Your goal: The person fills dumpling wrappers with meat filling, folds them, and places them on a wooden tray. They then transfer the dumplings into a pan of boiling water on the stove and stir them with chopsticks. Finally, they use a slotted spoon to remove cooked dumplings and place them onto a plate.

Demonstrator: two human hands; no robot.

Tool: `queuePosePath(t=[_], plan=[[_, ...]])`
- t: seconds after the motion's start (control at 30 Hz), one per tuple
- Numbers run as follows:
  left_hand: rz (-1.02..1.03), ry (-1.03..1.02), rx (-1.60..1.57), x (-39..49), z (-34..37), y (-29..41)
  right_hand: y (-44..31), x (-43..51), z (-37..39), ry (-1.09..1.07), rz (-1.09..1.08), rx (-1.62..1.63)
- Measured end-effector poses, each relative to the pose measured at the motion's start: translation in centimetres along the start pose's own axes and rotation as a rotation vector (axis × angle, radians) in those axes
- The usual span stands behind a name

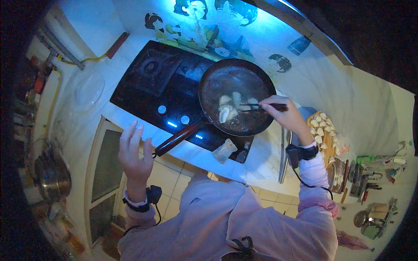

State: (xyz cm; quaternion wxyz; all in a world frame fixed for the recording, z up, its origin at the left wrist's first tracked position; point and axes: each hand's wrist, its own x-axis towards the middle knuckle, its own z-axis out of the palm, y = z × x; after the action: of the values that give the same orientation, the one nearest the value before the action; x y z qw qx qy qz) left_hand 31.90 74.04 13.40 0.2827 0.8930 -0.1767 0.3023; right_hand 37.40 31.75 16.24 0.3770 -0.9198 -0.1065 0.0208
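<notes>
My right hand [283,111] grips dark chopsticks [280,107] over the right side of a dark frying pan [243,76]. The chopstick tips reach in among several pale dumplings [227,112] clustered in the lower middle of the pan. Below them the pan's bottom looks wet or oily. The pan's reddish-brown handle [178,139] points towards me and to the left. Just left of the handle's end, my left hand [135,155] is raised with fingers apart, holding nothing.
The pan stands at the right of a black two-burner cooktop [192,76] with lit indicators. A folded cloth [224,151] lies on its front edge. Uncooked-looking dumplings cover a wooden board [327,143] at right. Stacked steel pots [52,177] stand left; a glass-panelled door [106,163] is below the counter.
</notes>
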Motion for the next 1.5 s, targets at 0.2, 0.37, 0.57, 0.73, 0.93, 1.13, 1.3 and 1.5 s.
queuePosePath(t=[0.2, 0.37, 0.57, 0.73, 0.93, 1.13, 1.3, 1.5], plan=[[0.038, 0.035, 0.009, 0.3, 0.2, 0.3, -0.7, -3.9, -0.6, -0.283, -0.173, -0.094], [0.089, 0.044, -0.009, 0.6, 0.7, 0.8, 1.4, -4.4, 1.9, -0.331, -0.428, -0.315], [0.123, 0.062, -0.029, 0.6, 0.8, 1.2, 5.3, -2.7, 2.6, -0.289, -0.528, -0.389], [0.11, 0.059, -0.027, 0.2, 0.7, 1.7, 8.1, 0.3, 3.5, -0.265, -0.553, -0.405], [0.119, 0.041, -0.016, -0.2, 0.7, 3.0, 8.8, 4.5, 3.9, -0.133, -0.546, -0.381], [0.101, 0.043, -0.071, -0.3, 0.9, 4.2, 7.4, 3.1, 2.7, -0.055, -0.335, -0.436], [0.147, 0.012, -0.126, -0.1, 1.6, 5.5, 6.1, -1.9, 0.8, -0.005, -0.01, -0.119], [0.17, -0.038, -0.25, 0.4, 2.7, 7.6, 7.1, -6.9, -1.7, 0.267, 0.31, 0.445]])
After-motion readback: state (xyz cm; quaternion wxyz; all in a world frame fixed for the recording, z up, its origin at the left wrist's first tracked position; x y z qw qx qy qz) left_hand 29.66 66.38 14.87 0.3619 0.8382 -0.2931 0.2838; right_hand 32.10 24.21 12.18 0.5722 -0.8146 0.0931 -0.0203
